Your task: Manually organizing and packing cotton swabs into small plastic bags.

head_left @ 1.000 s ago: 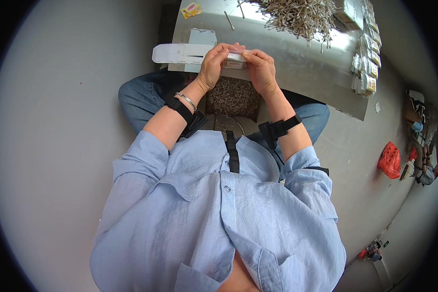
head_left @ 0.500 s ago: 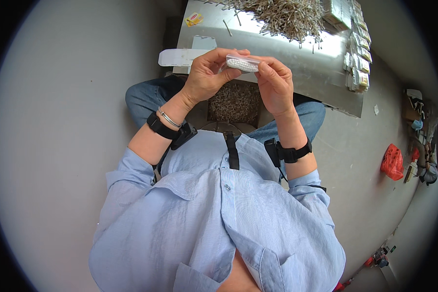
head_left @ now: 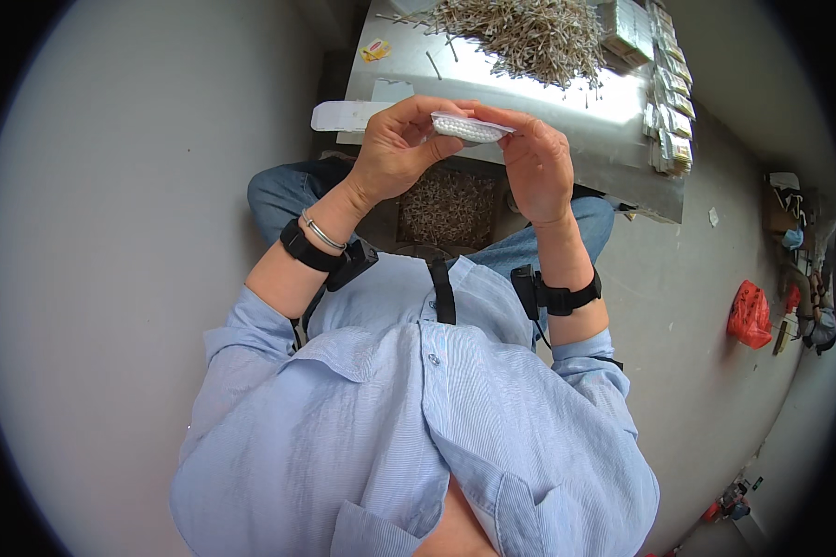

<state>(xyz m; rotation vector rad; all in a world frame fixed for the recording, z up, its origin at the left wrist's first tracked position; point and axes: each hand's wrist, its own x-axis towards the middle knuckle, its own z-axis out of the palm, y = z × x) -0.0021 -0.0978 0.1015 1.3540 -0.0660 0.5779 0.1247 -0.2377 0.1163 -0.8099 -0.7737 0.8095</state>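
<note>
Table (head_left: pixel 608 153) edge nearby, swab pile (head_left: pixel 534 39) well apart, left hand (head_left: pixel 392 153) pinches a swab bag (head_left: pixel 466 128), right hand's (head_left: pixel 540 176) grip on it unclear.

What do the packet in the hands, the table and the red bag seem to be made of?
Packet: probably thin clear plastic, since white tips show through. Table: likely bare metal, grey with a bright glare. Red bag: probably thin, glossy plastic, judging by its crinkles.
</note>
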